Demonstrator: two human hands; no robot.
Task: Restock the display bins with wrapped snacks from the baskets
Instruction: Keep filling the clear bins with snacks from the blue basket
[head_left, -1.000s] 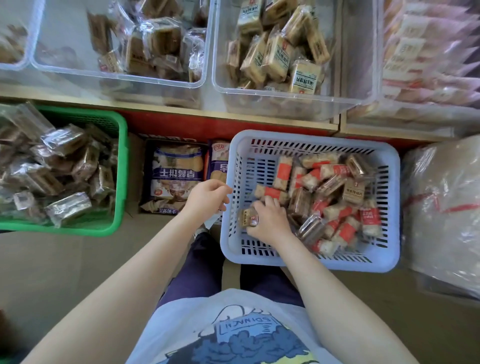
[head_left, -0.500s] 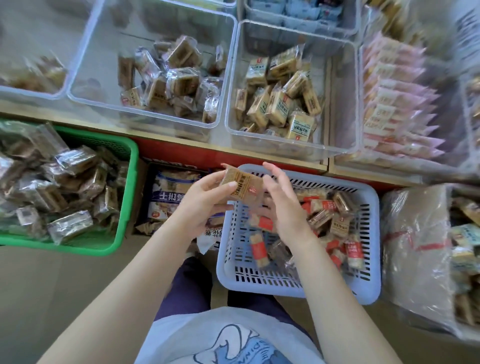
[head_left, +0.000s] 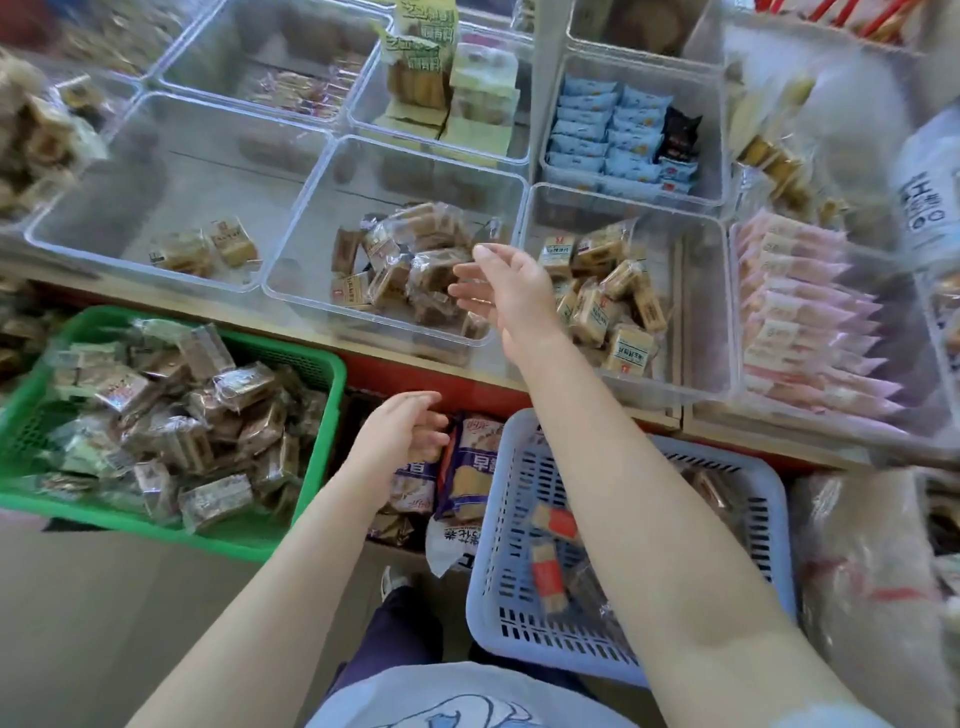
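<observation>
My right hand reaches over the near right corner of a clear display bin that holds brown wrapped snacks; its fingers are spread and hold nothing. My left hand hangs lower with loosely curled fingers and nothing in it, between the green basket and the blue basket. The green basket is piled with clear-wrapped brown snacks. Red-and-tan wrapped snacks lie in the blue basket, partly hidden by my right forearm.
To the right a clear bin holds tan wrapped squares, then a bin of pink packets. Behind are bins with blue packets and green boxes. Purple snack bags lie under the shelf edge. A plastic sack stands at right.
Both hands held a tan wrapped snack above the blue basket. Now my right hand is stretched out empty over the bin of brown snacks, and my left hand has dropped, empty.
</observation>
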